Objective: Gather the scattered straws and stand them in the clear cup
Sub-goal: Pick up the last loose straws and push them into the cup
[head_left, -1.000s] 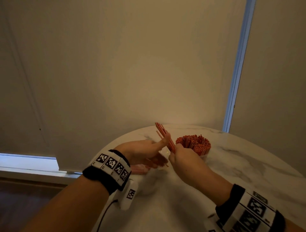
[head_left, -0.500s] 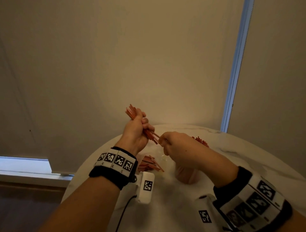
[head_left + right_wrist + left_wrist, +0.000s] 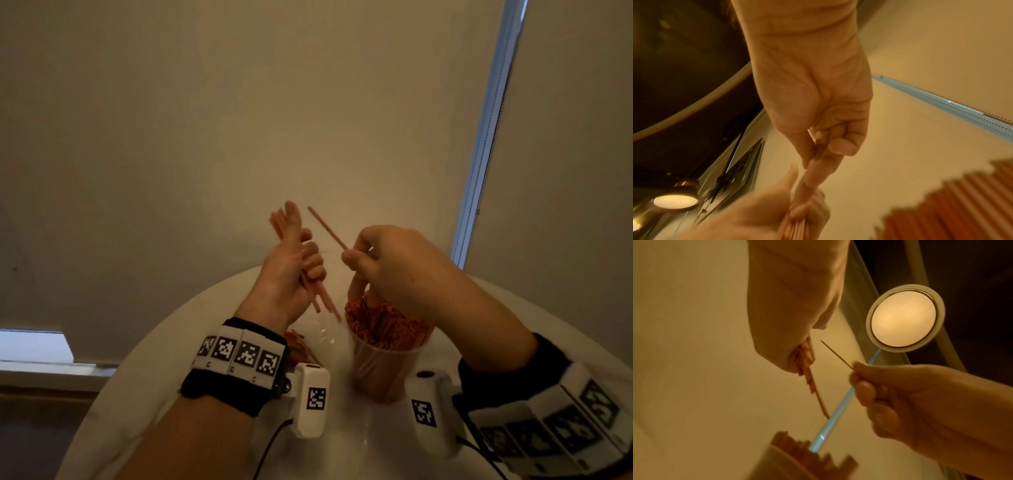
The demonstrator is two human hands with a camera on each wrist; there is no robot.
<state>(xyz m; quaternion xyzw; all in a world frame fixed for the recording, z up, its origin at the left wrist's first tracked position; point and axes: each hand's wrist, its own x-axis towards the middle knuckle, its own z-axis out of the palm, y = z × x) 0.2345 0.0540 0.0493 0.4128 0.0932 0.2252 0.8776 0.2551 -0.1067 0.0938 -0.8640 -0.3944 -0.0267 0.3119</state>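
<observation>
My left hand (image 3: 294,263) is raised above the round white table (image 3: 178,342) and grips a bundle of red straws (image 3: 317,298) that slants down toward the cup. My right hand (image 3: 383,263) is just right of it and pinches a single red straw (image 3: 327,228) between thumb and forefinger, the straw pointing up and left. In the left wrist view the single straw (image 3: 836,355) stands apart from the bundle (image 3: 805,363). The clear cup (image 3: 383,363) stands below my right hand, packed with upright red straws. A few loose straws (image 3: 299,342) lie behind my left wrist.
A crumpled bit of clear plastic (image 3: 325,334) lies on the table left of the cup. A plain wall rises just behind the table, with a window strip (image 3: 486,130) to the right. A round ceiling lamp (image 3: 903,320) shows in the left wrist view.
Both hands rose from the table. My left hand took the bundle and lifted it; my right hand drew one straw out and now holds it apart, above the cup.
</observation>
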